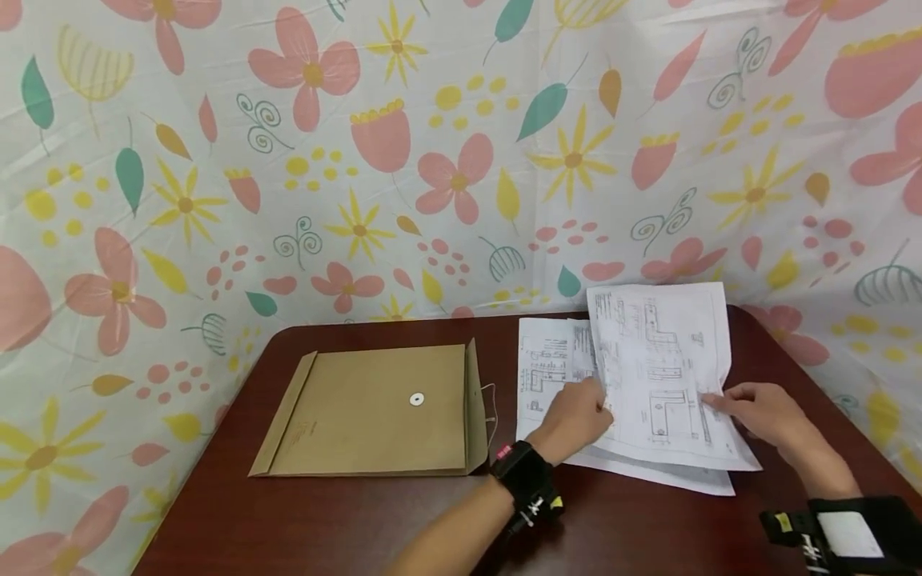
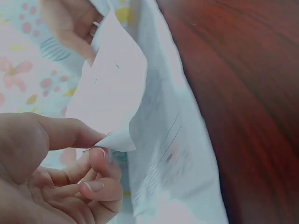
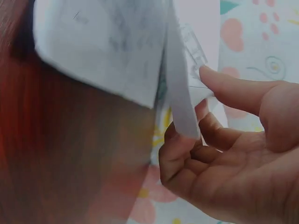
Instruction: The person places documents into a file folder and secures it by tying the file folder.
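Observation:
A printed drawing sheet [image 1: 659, 360] is lifted off the table at the right, its lower edge curling. My left hand [image 1: 576, 412] pinches its left edge between thumb and fingers, as the left wrist view shows at the sheet's corner [image 2: 119, 140]. At the opposite edge my right hand [image 1: 767, 412] pinches the same sheet, thumb on the printed face and fingers behind. Beneath lie more printed papers [image 1: 543, 344], partly covered by the raised sheet. How many sheets are in the grip I cannot tell.
On the left of the dark red table [image 1: 324, 520] lies a brown paper document envelope [image 1: 374, 424] with a white round button [image 1: 416, 399] and a string at its flap side. A flower-patterned cloth [image 1: 432, 200] hangs behind the table.

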